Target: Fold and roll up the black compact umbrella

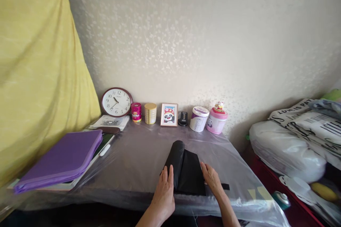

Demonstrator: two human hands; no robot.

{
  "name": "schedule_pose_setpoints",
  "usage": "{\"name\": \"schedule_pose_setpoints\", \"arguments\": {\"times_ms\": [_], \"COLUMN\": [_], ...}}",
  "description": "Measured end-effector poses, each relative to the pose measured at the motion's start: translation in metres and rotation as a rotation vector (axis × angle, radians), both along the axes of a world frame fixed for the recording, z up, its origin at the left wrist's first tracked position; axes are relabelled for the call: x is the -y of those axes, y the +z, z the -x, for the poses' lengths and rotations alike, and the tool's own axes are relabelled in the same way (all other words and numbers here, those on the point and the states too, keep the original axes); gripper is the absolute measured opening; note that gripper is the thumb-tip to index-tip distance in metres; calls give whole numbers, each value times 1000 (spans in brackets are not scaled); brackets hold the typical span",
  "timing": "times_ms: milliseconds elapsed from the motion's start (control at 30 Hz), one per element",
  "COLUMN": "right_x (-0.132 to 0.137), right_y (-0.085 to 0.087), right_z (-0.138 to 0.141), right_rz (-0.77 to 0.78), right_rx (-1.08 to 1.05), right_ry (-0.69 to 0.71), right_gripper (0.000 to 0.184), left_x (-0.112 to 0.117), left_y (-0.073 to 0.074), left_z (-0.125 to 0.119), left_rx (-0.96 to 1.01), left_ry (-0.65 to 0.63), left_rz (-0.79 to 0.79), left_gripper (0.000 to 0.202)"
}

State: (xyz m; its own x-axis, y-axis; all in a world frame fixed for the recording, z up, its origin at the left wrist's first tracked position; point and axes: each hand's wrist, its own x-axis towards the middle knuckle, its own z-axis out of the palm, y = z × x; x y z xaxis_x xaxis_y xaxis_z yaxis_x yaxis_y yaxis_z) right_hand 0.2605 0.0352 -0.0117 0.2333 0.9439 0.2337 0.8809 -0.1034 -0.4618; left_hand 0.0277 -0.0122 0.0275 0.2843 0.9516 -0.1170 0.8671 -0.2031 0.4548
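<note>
Black roll (183, 168) x1, pt-open; L hand (164, 189), fingers apart, atop; R hand (211, 178), fingers clamped on edge.

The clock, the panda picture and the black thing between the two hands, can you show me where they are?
Clock (116, 102): head view, middle of its white dial.
Panda picture (169, 115): head view, middle of its print.
Black thing (189, 172): head view, on its flat part.
</note>
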Motion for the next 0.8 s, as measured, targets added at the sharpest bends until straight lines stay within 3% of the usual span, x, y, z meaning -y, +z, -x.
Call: {"name": "schedule_pose_setpoints", "arguments": {"times_ms": [133,433,633,800], "right_x": [4,-9,-35,-56], "right_y": [14,27,46,45], "right_z": [13,36,73,100], "right_rz": [6,-55,-96,-44], "right_rx": [-306,-612,-639,-616], "right_ry": [-80,34,129,173], "right_gripper": [40,43,42,36], "left_x": [0,-1,-2,-4], "left_y": [-1,-1,-4,-7], "left_z": [0,-1,-3,-4], "left_rx": [28,-2,-15,-52], "left_ry": [10,8,5,-6], "left_rz": [15,-2,5,4], "left_gripper": [92,96,98,98]}}
